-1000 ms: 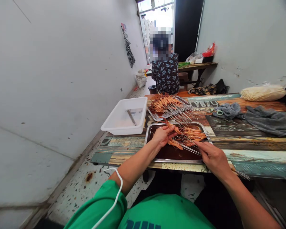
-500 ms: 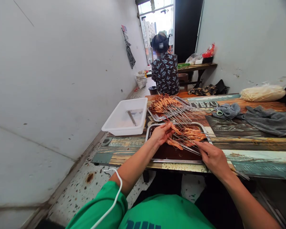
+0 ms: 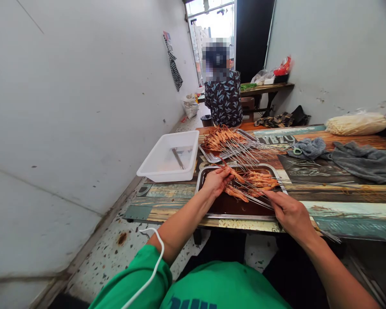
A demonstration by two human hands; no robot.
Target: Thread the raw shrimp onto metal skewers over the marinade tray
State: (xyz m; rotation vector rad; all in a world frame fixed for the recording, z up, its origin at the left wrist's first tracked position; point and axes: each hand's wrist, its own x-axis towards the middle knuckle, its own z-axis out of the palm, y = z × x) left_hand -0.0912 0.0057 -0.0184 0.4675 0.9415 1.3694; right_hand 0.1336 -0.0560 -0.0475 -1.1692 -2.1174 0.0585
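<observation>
My left hand (image 3: 216,182) pinches a long orange-brown piece of meat (image 3: 237,175) with a thin, dark, stringy end; its exact kind is unclear. My right hand (image 3: 292,213) is closed around a thin metal skewer (image 3: 256,188) that points at that piece. Whether the tip is inside the meat is too small to tell. Both hands are above a metal tray (image 3: 241,217) of dark brown liquid, where several skewered pieces (image 3: 260,180) lie with their sticks toward the right. Behind it, a second tray (image 3: 209,157) bears a heap of skewered meat (image 3: 223,138).
Left of the trays stands a white plastic tub (image 3: 164,174) with a metal tool (image 3: 178,159) inside. Grey cloths (image 3: 362,162) and a bagged pale bundle (image 3: 357,123) lie at right. More skewers (image 3: 330,235) jut past the table's front edge. A person (image 3: 223,98) sits beyond, facing away.
My right hand has shifted very slightly to the right with the skewer. The left hand keeps its pinch on the meat in nearly the same place.
</observation>
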